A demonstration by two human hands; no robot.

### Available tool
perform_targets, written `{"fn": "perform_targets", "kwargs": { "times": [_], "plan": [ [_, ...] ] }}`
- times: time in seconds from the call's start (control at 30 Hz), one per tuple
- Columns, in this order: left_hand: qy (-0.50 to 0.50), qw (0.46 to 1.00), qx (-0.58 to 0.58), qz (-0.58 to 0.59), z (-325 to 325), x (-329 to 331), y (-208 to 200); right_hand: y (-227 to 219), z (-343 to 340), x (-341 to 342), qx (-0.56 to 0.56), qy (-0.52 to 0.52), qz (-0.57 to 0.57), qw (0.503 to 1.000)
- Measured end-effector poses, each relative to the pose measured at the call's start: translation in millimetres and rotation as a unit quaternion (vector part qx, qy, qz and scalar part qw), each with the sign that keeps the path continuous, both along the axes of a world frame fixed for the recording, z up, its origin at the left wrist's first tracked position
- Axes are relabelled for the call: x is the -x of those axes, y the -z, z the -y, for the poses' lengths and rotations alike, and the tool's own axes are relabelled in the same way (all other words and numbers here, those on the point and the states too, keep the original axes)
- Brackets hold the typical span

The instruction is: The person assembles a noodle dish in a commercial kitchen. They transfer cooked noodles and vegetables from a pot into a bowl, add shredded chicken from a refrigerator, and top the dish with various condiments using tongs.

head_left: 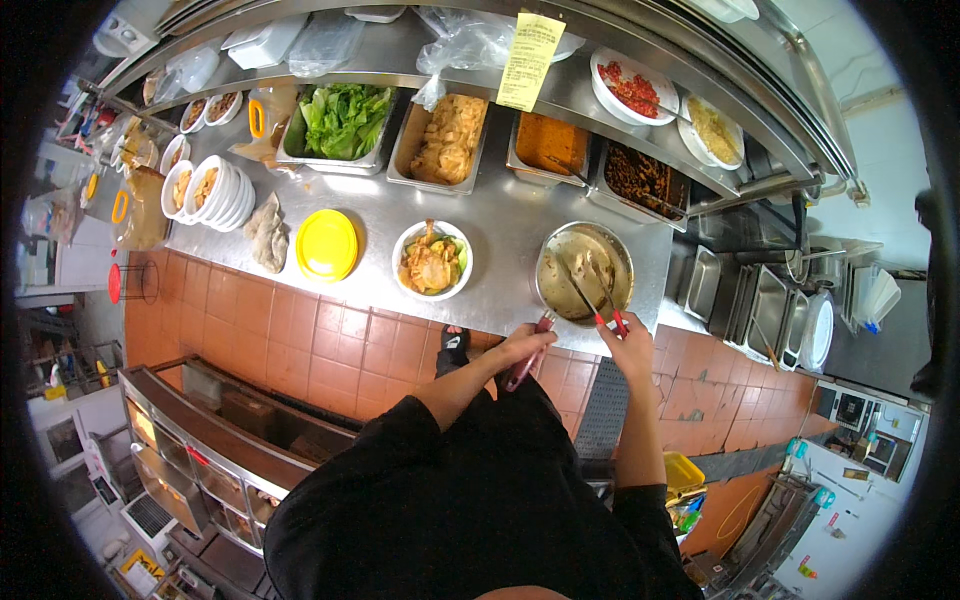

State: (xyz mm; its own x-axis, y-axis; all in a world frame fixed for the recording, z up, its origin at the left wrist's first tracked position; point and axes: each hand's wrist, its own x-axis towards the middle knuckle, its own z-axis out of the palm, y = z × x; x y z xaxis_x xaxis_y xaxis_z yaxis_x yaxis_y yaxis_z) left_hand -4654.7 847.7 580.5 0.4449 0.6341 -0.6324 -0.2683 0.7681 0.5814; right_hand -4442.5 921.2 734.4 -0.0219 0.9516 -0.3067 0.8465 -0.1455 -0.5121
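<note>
My left hand (528, 347) is closed around the dark red handle of a utensil (522, 368) at the front edge of the steel counter (500, 215). My right hand (630, 345) grips a thin red-tipped utensil (608, 300) that reaches into a round metal bowl (552, 262) smeared with beige sauce. The bowl stands on the counter right in front of both hands. Left of it sits a white bowl (408, 243) holding meat and green vegetables.
Behind the bowls, steel trays hold lettuce (345, 120), fried pieces (450, 135), orange sauce (550, 145) and dark food (645, 180). A yellow lid (326, 244) and stacked white bowls (205, 190) lie to the left. Plates (632, 88) and a yellow note (530, 45) sit on the shelf above.
</note>
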Motion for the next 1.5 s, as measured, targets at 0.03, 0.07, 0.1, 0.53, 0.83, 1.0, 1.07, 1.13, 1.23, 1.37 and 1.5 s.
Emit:
{"fn": "perform_targets", "kwargs": {
  "times": [0.03,0.07,0.1,0.53,0.83,1.0,1.07,1.13,1.23,1.37,1.5],
  "plan": [
    [0.043,0.997,-0.033,-0.062,-1,-3,2,11,-1,-6,-0.004,0.016,-0.046,0.999],
    [0.089,0.986,-0.059,-0.126,-2,-2,2,23,1,-16,-0.005,0.034,-0.102,0.994],
    [0.136,0.97,-0.088,-0.183,-1,2,-1,34,5,-30,-0.016,0.088,-0.155,0.984],
    [-0.316,0.884,-0.134,-0.318,7,164,-135,238,270,-190,0.412,0.164,0.066,0.894],
    [-0.458,0.743,-0.364,-0.327,-90,278,-211,193,318,-125,0.412,0.187,0.023,0.891],
    [-0.461,0.733,-0.381,-0.324,-149,305,-235,173,330,-61,0.34,0.148,0.051,0.927],
    [-0.456,0.746,-0.395,-0.283,-156,311,-239,141,316,-38,0.311,0.082,0.068,0.944],
    [-0.44,0.765,-0.402,-0.243,-157,318,-241,95,279,-23,0.357,0.079,0.02,0.931],
    [-0.427,0.786,-0.406,-0.185,-160,324,-245,13,195,4,0.369,0.191,-0.066,0.907],
    [-0.334,0.797,-0.451,-0.223,-181,301,-254,-68,54,85,0.1,0.129,-0.332,0.929],
    [-0.271,0.715,-0.52,-0.382,-219,253,-255,-104,-85,193,-0.214,0.083,-0.294,0.928]
  ]
}}
